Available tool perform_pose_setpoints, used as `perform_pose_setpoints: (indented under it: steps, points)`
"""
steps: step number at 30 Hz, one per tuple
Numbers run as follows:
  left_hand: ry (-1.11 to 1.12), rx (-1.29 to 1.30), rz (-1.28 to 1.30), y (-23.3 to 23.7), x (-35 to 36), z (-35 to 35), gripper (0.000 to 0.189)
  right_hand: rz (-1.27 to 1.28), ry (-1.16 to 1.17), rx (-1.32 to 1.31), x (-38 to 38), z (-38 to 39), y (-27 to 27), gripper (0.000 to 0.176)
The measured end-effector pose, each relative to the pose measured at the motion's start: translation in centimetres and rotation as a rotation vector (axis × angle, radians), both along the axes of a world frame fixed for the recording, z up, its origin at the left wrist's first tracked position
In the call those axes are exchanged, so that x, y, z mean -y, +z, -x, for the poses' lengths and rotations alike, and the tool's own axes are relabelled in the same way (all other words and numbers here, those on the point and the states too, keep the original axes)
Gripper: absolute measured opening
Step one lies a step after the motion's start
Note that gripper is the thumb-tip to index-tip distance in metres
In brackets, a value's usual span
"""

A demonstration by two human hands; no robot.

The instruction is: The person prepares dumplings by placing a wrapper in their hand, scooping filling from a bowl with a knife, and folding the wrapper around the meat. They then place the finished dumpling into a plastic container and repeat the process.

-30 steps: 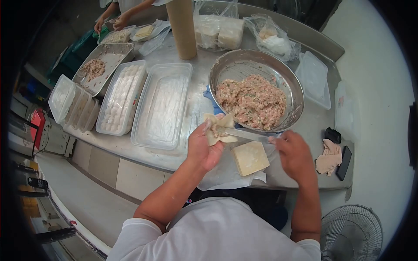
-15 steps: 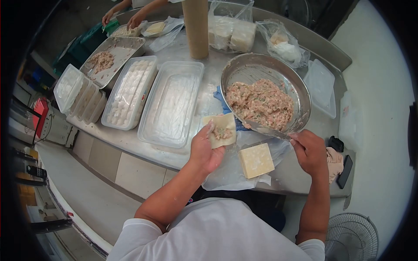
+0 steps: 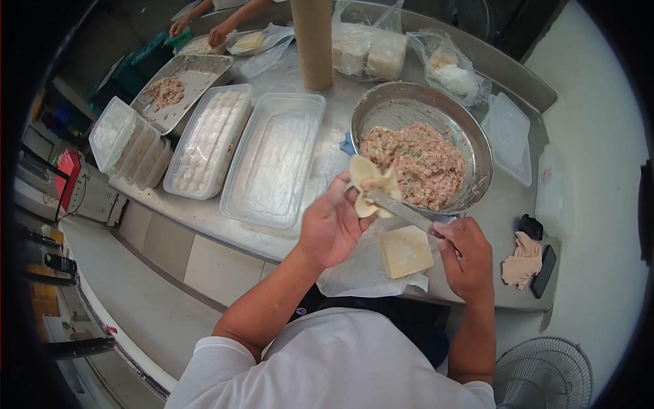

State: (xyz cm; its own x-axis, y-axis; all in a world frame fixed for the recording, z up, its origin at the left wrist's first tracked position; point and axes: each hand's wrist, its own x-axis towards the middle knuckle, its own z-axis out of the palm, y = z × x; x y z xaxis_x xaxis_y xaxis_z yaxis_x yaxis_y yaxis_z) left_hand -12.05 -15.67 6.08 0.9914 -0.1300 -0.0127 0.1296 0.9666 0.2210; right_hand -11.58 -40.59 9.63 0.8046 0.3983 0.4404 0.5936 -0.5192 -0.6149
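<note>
My left hand (image 3: 334,225) holds a pale dumpling wrapper (image 3: 388,181) by its underside, its edges cupped upward like petals. With my right hand (image 3: 466,262) I grip a flat metal spatula (image 3: 409,215), its blade tip pressed into the middle of the wrapper. The filling inside is mostly hidden by the folds and the blade. Just beyond, a round steel pan (image 3: 402,105) carries a mound of minced meat filling (image 3: 426,163) with green flecks. A stack of square wrappers (image 3: 407,253) lies on plastic sheeting below the spatula.
An open plastic tub (image 3: 272,163) stands left, beside a tub of white dumplings (image 3: 208,140) and stacked containers (image 3: 133,150). A brown post (image 3: 313,48) rises behind. A co-worker's hands (image 3: 221,31) are at the far left. A phone (image 3: 543,271) and cloth (image 3: 523,260) lie right.
The spatula has swung left from the pan's near rim into the wrapper. My left hand has turned and shifted slightly, and the wrapper has gone from flat and spread to cupped.
</note>
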Motion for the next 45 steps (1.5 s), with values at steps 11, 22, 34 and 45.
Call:
perform_pose_setpoints:
  steps: [11,22,34,45]
  points:
    - [0.259,0.440,-1.848,-2.2,0.0,-0.2,0.032,0.256,0.137,-0.113,2.8,1.3,2.6,0.025]
    - [0.068,0.184,-0.862,-0.8,5.4,0.8,0.028,-0.637,0.049,-0.692,-4.1,2.6,-3.0,0.030]
    - [0.186,0.855,-1.574,0.9,-3.8,1.9,0.044,-0.876,0.161,-1.031,-6.9,1.7,-3.5,0.041]
    - [-0.242,0.554,-2.131,0.5,-19.0,-1.5,0.021,-0.597,-0.058,-0.952,-3.2,1.4,-4.2,0.033]
